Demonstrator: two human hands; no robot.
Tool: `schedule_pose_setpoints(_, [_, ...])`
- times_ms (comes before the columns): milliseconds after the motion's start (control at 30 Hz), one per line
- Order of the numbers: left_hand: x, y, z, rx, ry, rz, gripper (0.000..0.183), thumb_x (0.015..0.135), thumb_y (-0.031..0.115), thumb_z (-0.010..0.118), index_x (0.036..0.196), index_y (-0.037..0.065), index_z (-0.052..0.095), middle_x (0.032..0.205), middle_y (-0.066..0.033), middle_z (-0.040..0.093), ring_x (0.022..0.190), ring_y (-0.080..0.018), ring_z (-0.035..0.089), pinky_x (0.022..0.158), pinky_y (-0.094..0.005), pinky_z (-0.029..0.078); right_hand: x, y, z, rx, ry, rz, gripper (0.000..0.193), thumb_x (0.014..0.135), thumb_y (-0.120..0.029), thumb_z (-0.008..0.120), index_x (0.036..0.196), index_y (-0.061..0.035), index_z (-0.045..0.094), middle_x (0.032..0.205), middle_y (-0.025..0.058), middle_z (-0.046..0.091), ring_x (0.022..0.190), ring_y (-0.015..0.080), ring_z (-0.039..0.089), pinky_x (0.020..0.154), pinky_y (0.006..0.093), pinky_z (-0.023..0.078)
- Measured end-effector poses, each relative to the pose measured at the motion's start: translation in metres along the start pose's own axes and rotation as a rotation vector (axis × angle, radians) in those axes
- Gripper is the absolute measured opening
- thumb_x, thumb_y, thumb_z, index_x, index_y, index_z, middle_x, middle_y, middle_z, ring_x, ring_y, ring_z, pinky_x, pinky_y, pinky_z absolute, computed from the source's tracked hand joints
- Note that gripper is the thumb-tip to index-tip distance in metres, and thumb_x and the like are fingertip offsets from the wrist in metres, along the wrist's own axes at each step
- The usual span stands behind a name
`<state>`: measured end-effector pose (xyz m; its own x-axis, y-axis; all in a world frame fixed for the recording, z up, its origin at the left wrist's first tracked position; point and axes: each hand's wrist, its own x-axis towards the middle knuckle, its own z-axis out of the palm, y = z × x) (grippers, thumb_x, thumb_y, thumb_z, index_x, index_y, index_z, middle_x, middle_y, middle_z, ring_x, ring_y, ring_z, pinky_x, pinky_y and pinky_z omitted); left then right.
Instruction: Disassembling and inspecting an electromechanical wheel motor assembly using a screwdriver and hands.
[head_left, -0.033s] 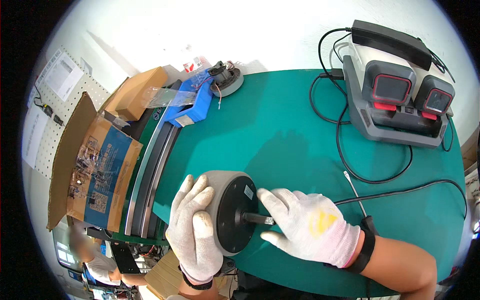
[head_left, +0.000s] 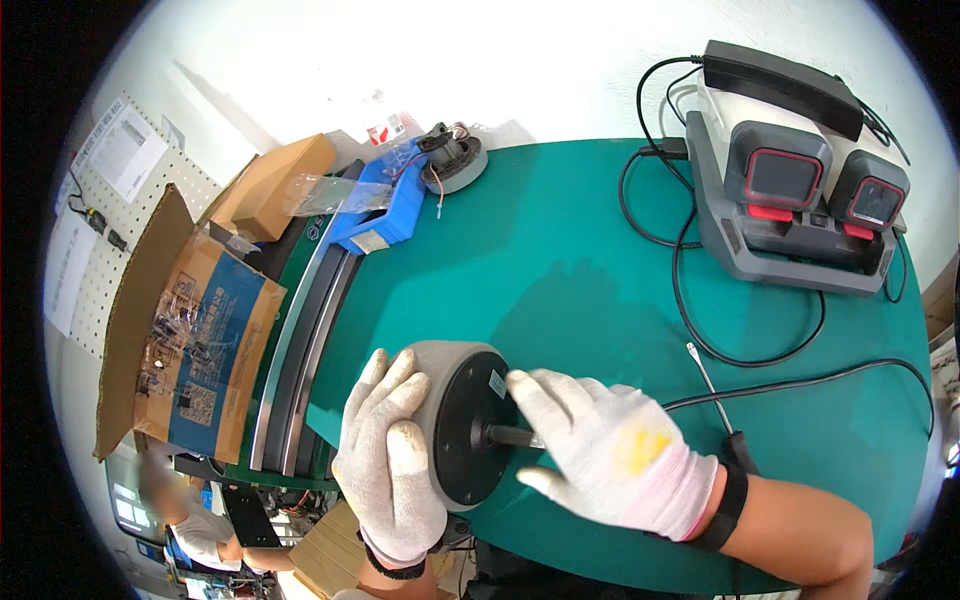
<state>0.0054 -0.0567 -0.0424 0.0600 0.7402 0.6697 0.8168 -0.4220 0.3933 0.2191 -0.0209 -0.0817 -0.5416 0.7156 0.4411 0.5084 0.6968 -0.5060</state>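
Observation:
A grey drum-shaped wheel motor (head_left: 428,375) with a black end plate (head_left: 470,470) stands tilted on the table's near side, plate facing right. From the plate's middle a metal shaft (head_left: 508,435) sticks out to the right. My left hand (head_left: 385,460), in a white glove, grips the grey rim from the left. Over the shaft's outer end is my right hand (head_left: 610,450), gloved too, thumb and fingers apart. Its fingertips reach the plate's right edge, and the hand hides the shaft's tip. A black cable (head_left: 800,383) runs off to the right from behind this hand.
A screwdriver (head_left: 712,385) lies beside my right wrist. A grey-and-white double-screen device (head_left: 790,190) stands back right with loose cables. A blue bin (head_left: 385,225) and a motor part (head_left: 457,165) sit at the back. Cardboard box (head_left: 205,350) and metal rails (head_left: 300,375) are left; a person (head_left: 200,530) is beyond.
My right hand has shifted slightly left toward the black plate and now covers the shaft's end. My left hand and the wheel motor stay where they were.

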Motion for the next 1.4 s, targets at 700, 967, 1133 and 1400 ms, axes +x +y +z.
schedule_pose_setpoints(700, [0.017, 0.011, 0.006, 0.029, -0.087, -0.07, 0.037, 0.105, 0.017, 0.047, 0.12, -0.007, 0.071, 0.13, -0.0269, 0.07, 0.134, -0.0475, 0.058, 0.115, -0.0506, 0.043, -0.025, -0.066, 0.042, -0.008, 0.287, 0.033, 0.052, 0.093, -0.028, 0.069, 0.134, 0.004, 0.06, 0.129, 0.0216, 0.065, 0.121, 0.0312, 0.064, 0.105, 0.0482, 0.045])
schedule_pose_setpoints(967, [0.002, 0.016, 0.0, 0.059, -0.042, -0.116, 0.036, 0.105, 0.013, 0.046, 0.122, -0.008, 0.07, 0.135, -0.0283, 0.068, 0.138, -0.0466, 0.055, 0.117, -0.0515, 0.042, -0.002, -0.037, 0.032, -0.035, 0.03, -0.104, 0.1, 0.079, -0.049, 0.077, 0.15, 0.0104, 0.041, 0.158, 0.0345, 0.039, 0.149, 0.0456, 0.039, 0.117, 0.0579, 0.028])
schedule_pose_setpoints(1133, [0.0, 0.01, -0.006, 0.03, -0.047, -0.102, 0.036, 0.106, 0.014, 0.046, 0.121, -0.007, 0.07, 0.135, -0.0276, 0.068, 0.139, -0.0461, 0.054, 0.117, -0.0515, 0.042, -0.01, -0.045, 0.021, 0.044, 0.004, -0.124, 0.1, 0.079, -0.057, 0.076, 0.151, 0.0043, 0.043, 0.159, 0.0292, 0.042, 0.147, 0.0424, 0.043, 0.114, 0.0606, 0.03])
schedule_pose_setpoints(1400, [-0.005, 0.002, -0.008, 0.033, -0.056, -0.012, 0.04, 0.11, 0.026, 0.048, 0.122, -0.005, 0.07, 0.135, -0.0263, 0.068, 0.137, -0.0466, 0.057, 0.116, -0.0521, 0.043, -0.002, -0.043, 0.025, 0.011, 0.059, -0.127, 0.104, 0.081, -0.063, 0.073, 0.155, 0.0016, 0.039, 0.161, 0.0271, 0.04, 0.145, 0.0431, 0.045, 0.112, 0.0638, 0.029])
